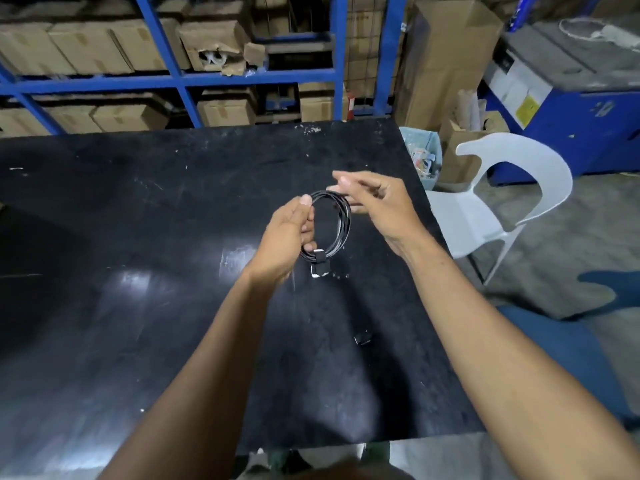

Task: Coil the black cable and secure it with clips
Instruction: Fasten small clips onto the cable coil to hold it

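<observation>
Cable (337, 216) coiled, pinched in left hand (289, 237) above worktop (138, 237). Right hand (377, 206) loosely curled at far rim, grip unclear. Light, springy; best clamped across gathered strands. Clip (363, 338) below hands.

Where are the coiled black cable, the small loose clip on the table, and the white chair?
coiled black cable (341, 216), head view, right arc of the loop
loose clip (362, 339), head view, its middle
white chair (519, 161), head view, curved backrest

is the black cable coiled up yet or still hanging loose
Coiled. The black cable forms a round loop of several turns, held above the table by the left hand; the right hand is at its top.
</observation>
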The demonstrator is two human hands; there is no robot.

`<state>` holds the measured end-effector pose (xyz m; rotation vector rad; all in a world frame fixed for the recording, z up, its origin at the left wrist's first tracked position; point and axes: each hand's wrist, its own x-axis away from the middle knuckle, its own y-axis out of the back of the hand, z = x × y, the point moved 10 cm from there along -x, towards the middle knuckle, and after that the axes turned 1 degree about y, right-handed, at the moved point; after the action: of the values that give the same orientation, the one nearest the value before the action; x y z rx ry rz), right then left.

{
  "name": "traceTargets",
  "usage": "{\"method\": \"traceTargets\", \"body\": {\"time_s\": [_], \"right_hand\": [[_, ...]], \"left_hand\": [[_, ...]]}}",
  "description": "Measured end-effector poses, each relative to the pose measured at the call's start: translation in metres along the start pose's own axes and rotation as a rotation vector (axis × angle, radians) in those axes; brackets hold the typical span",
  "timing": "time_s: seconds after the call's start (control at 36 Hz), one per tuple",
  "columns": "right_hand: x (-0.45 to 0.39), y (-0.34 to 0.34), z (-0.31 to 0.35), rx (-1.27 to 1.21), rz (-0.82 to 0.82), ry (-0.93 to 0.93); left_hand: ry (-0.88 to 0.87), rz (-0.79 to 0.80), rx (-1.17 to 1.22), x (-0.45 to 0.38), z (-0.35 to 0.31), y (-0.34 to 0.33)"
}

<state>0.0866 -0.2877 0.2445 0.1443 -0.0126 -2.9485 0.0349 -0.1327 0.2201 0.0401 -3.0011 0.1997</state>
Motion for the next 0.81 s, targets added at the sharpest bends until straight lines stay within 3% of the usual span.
{"method": "traceTargets", "body": {"time_s": [0.17,0.33,0.42,0.53,0.64,0.81], "right_hand": [[0.033,0.056,-0.103,0.161,-0.161,-0.206],[0.114,0.093,-0.229,0.441,-0.178,-0.640],[0.167,0.094,-0.276,0.306,-0.314,-0.869],[0.219,0.051,-0.318,-0.008,-0.376,-1.056],[0.238,0.020,-0.333,-0.257,-0.544,-1.078],[0.238,0.012,-0.341,-0.296,-0.753,-1.074]], "left_hand": [[0.041,-0.038,-0.030,-0.005,0.020,0.012],[0.009,-0.033,-0.078,-0.009,0.038,0.020],[0.003,-0.073,-0.081,-0.011,0.051,0.024],[0.001,-0.103,-0.066,-0.011,0.065,0.026],[0.018,-0.148,-0.073,-0.009,0.079,0.030],[0.035,-0.168,-0.093,-0.006,0.088,0.034]]}}
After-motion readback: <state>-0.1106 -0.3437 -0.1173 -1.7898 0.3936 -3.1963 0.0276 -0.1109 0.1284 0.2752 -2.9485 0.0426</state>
